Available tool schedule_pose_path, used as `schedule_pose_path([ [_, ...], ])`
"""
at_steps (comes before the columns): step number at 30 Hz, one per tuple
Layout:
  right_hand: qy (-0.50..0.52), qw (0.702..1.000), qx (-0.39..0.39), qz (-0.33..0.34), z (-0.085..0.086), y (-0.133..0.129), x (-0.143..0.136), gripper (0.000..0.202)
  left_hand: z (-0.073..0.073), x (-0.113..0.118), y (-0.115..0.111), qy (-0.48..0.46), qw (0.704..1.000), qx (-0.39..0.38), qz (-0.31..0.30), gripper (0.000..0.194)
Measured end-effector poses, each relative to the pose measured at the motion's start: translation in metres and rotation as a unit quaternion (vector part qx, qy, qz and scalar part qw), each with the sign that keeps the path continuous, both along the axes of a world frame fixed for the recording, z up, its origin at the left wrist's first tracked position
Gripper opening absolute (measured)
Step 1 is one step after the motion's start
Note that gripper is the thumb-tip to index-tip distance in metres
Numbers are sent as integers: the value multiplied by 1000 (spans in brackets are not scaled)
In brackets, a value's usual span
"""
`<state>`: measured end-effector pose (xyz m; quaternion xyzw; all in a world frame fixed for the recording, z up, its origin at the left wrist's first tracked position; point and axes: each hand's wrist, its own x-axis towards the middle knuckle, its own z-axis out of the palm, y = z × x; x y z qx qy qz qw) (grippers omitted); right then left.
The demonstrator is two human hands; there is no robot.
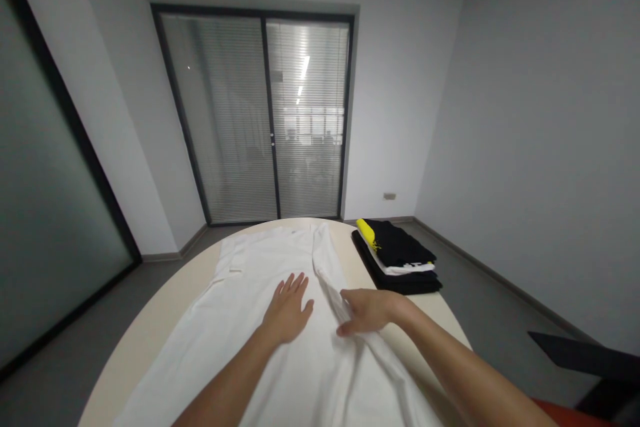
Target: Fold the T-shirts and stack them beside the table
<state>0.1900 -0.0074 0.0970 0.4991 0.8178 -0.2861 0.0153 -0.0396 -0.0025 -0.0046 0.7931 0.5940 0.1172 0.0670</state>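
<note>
Forearms [235, 372] cross lower frame, left hand [289, 312] spread flat, ideally anchoring white fabric [305, 373] while right hand [369, 311] pinches its edge.

no text can be read, only blurred marks [414, 265] on folded clothes [400, 243].

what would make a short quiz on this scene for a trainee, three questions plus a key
1. True or false: the left hand lies palm down on the white garment.

2. Where is the right hand?
a) on the door
b) at a fold of the white garment
c) against the wall

3. Fill in: the folded stack has a black top item with a bright ____ patch.

Key: 1. True. 2. b. 3. yellow.
</note>
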Motion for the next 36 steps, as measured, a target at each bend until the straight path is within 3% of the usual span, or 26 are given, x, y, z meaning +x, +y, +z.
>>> schedule_pose_path([
  [3, 93, 983, -144, 61, 11, -8, -2, 84, -4, -1, 0, -18, 1000, 17, -1, 62],
  [5, 161, 944, -278, 75, 9, -9, -4, 95, -8, -3, 0, -44, 998, 39, -3, 62],
  [7, 194, 899, -385, 79, -1, -5, -5, 91, -12, -6, 0, -74, 995, 70, -20, 61],
  [9, 193, 880, -426, 83, -14, 4, -4, 73, -14, -8, 0, -102, 988, 99, -63, 61],
  [11, 192, 902, -381, 70, -28, 16, -1, 52, -13, -10, -1, -122, 979, 115, -119, 60],
  [14, 195, 968, -157, 14, -48, 35, 4, 31, -5, -9, -5, -131, 969, 108, -181, 54],
  [17, 193, 980, 44, 2, -65, 52, 8, 27, 9, -4, -13, -114, 962, 109, -221, 41],
  [19, 195, 977, 88, 10, -74, 59, 8, 28, 18, 2, -23, -102, 953, 118, -260, 37],
  [23, 204, 973, 104, 5, -85, 70, 9, 32, 33, 18, -50, -110, 921, 86, -363, 35],
  [26, 212, 972, 105, 8, -88, 74, 10, 34, 36, 28, -69, -113, 911, 59, -391, 27],
  [28, 215, 970, 112, 13, -89, 76, 11, 35, 33, 33, -78, -102, 905, 47, -410, 20],
  [31, 212, 968, 130, 15, -89, 76, 12, 36, 15, 37, -88, -53, 883, 37, -465, 7],
  [33, 208, 967, 147, 7, -90, 74, 12, 36, -3, 39, -94, -16, 876, 19, -481, 18],
  [36, 186, 964, 189, -25, -90, 70, 8, 38, -28, 42, -102, -18, 889, -46, -455, 29],
])
